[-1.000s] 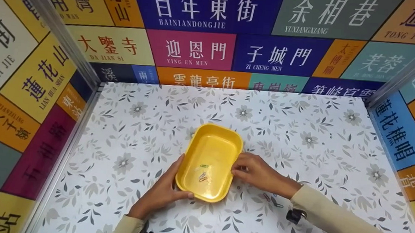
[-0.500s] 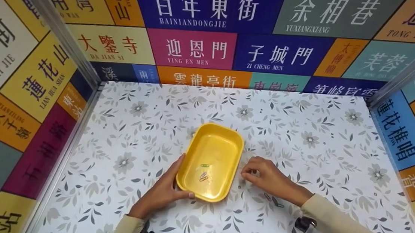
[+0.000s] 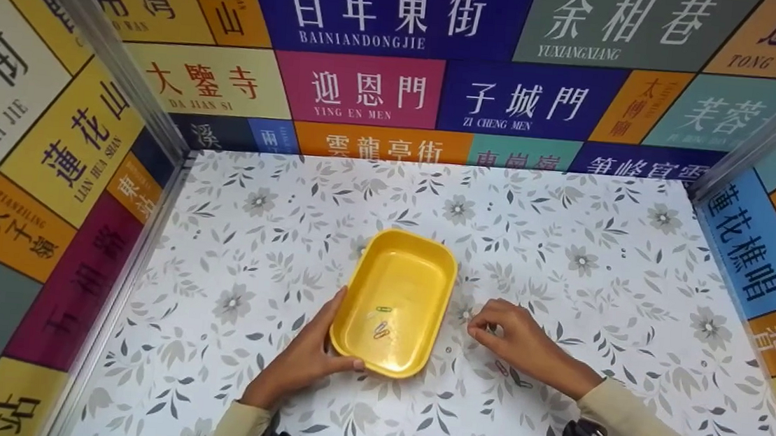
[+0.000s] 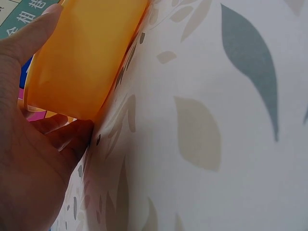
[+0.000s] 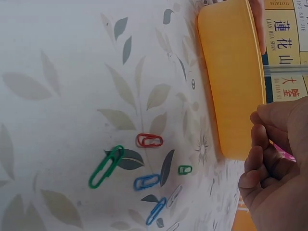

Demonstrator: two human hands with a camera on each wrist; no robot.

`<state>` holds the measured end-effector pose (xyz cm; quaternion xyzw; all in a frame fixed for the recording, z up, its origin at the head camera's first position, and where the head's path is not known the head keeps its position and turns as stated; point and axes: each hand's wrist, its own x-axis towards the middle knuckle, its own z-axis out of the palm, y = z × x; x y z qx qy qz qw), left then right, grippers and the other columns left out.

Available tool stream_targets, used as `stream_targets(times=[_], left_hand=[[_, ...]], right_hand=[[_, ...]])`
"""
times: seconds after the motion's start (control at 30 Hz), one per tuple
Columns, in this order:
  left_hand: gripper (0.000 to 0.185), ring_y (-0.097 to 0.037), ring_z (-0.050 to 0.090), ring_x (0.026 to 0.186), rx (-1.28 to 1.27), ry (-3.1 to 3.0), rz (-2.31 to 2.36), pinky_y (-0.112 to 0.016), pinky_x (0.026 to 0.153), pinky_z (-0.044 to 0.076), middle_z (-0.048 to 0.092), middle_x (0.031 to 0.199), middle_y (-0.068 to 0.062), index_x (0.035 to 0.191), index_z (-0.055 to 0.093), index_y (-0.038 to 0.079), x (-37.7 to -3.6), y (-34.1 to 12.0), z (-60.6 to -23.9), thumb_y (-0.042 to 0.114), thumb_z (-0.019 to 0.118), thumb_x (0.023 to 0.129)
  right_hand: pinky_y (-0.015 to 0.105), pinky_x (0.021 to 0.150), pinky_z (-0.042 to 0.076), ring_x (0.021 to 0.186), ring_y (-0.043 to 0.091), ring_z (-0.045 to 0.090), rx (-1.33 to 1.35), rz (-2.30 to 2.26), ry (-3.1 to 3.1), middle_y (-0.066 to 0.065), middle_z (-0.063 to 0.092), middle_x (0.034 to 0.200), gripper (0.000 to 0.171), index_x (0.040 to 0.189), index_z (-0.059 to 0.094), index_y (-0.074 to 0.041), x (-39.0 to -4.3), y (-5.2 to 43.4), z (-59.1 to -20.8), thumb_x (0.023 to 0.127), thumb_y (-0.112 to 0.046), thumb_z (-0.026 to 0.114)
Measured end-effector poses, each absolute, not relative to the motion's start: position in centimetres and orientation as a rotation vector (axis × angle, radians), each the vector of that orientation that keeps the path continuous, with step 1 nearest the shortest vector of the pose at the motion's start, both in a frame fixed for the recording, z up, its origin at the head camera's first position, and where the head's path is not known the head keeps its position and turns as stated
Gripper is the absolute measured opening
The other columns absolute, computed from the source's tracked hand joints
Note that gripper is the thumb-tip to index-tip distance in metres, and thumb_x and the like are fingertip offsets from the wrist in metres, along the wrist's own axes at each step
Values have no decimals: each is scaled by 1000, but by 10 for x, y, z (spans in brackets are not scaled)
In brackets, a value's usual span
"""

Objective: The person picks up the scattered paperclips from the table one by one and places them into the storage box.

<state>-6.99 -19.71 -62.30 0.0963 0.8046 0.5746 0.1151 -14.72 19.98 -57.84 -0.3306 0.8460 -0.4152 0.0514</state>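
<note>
3 multicoloured walls (image 3: 373,66) bearing Chinese lettering (image 3: 386,13) border a white tabletop (image 3: 334,196) printed with grey flowers (image 3: 458,209).

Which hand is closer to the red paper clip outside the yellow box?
Right. In the head view, the right hand is just beside the red paper clip; the left hand is farther off, holding the yellow box on its left side.

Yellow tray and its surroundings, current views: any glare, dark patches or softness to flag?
Head view: pale glare on the floor of the yellow tray; the paper clips inside look small and soft. Left wrist view: the left hand is dark against the bright tabletop. Right wrist view: the loose paper clips come out clearly.
</note>
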Motion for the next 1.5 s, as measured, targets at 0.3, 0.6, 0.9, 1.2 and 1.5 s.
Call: stream_targets(times=[0.3,0.6,0.9,1.2,1.5], left_hand=[[135,-17,18,167,284,2378,1668,-45,135,14,15,183,8,180,9,23,-71,-197,-624,45,99,81],[135,-18,20,167,283,2378,1672,-46,135,15,16,183,7,180,9,23,-70,-198,-624,44,99,81],[135,-18,18,168,291,2375,1668,-47,135,14,15,184,6,180,8,22,-70,-197,-623,44,99,82],[135,-19,18,168,288,2388,1651,-47,135,14,15,183,6,180,8,23,-70,-197,-621,44,99,82],[136,-20,19,168,269,2383,1649,-47,135,13,16,183,6,180,8,24,-70,-196,-621,44,99,81]], right_hand=[[30,75,55,84,11,62,-1014,-1317,2583,-6,72,90,7,95,83,-7,-140,208,-590,96,0,83],[25,74,54,83,9,62,-988,-1329,2597,-7,71,89,10,95,83,-6,-135,216,-599,93,3,84],[19,68,51,77,7,59,-1008,-1364,2628,-7,67,84,13,91,82,-8,-129,223,-607,92,4,84],[19,67,48,77,7,57,-978,-1352,2653,-9,64,83,15,90,81,-12,-124,234,-617,92,3,85],[18,69,48,77,5,56,-923,-1372,2673,-12,63,84,17,89,81,-13,-117,241,-625,92,3,86]])
